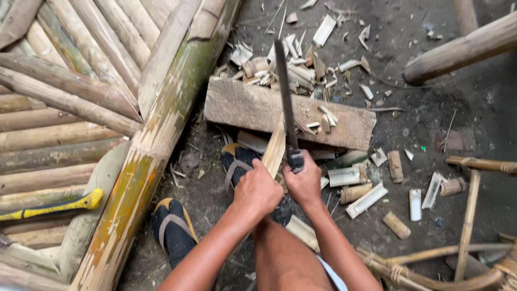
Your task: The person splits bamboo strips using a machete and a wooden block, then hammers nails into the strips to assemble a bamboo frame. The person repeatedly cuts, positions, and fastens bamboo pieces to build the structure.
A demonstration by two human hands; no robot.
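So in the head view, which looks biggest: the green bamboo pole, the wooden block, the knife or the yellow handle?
1. green bamboo pole
2. wooden block
3. knife
4. yellow handle, though it nearly matches the knife

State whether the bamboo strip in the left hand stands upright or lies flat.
Upright, slightly tilted: the bamboo strip rises from the left hand against the wooden block.

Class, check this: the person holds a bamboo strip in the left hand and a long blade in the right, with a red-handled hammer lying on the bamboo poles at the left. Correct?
Not quite. The hammer has a yellow handle, not red, as the head view shows. The rest stands: the left hand holds the bamboo strip, the right hand the long blade, and the hammer lies on the bamboo poles.
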